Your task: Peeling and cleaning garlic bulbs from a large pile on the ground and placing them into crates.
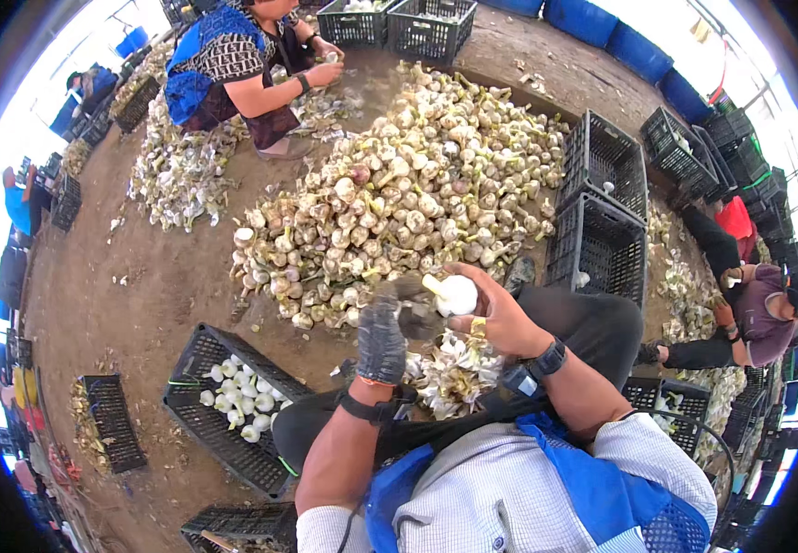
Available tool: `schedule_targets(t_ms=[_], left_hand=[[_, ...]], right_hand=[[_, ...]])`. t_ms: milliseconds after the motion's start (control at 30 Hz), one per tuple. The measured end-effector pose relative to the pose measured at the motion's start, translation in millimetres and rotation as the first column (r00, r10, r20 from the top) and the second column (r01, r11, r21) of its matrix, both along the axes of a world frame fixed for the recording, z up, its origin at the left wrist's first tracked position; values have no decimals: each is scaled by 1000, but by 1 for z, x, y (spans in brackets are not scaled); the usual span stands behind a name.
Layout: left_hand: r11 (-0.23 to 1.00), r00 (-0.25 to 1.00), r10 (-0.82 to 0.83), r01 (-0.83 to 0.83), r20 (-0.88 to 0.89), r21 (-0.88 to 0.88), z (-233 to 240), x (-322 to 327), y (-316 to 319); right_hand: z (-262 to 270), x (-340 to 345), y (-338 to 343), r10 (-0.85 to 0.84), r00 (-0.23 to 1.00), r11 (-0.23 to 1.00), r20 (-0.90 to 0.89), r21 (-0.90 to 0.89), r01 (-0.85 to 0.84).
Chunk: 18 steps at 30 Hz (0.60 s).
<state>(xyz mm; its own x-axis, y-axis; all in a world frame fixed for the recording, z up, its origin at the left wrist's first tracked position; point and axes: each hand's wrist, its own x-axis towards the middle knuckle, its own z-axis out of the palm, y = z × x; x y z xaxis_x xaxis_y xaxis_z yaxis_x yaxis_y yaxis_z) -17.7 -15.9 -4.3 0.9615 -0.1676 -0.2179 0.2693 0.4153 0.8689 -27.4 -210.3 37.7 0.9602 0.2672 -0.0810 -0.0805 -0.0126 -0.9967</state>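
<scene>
My right hand (502, 311), bare with yellow tape on a finger and a watch at the wrist, holds a peeled white garlic bulb (456, 296) by its right side. The bulb's short pale stem points left. Close to that stem is my left hand (381, 339) in a dark grey knitted glove; its fingers are motion-blurred, so whether they grip anything is unclear. Beneath the hands, loose garlic skins (457, 373) lie between my legs. A large heap of untrimmed garlic bulbs (399, 200) spreads over the ground in front. Cleaned bulbs (243, 394) lie in a black plastic crate (191, 401) at my left.
Two black crates (606, 159) (596, 242) stand right of the heap, each with a bulb inside. A co-worker (233, 62) crouches at upper left, handling garlic; another person (758, 314) sits at right. More crates (433, 27) and blue barrels (582, 21) line the back.
</scene>
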Motion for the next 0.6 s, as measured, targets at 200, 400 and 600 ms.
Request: schedule_targets(t_ms=[200,400,600], left_hand=[[855,928,-69,-135,367,501,10,4,9],[988,986,-154,155,-56,17,23,-1,6],[992,985,-127,126,116,18,31,-2,5]], right_hand=[[-1,4,-6,51,979,969,-197,246,-1],[5,6,15,88,996,990,18,107,-89],[-18,3,12,24,993,898,-120,438,31]])
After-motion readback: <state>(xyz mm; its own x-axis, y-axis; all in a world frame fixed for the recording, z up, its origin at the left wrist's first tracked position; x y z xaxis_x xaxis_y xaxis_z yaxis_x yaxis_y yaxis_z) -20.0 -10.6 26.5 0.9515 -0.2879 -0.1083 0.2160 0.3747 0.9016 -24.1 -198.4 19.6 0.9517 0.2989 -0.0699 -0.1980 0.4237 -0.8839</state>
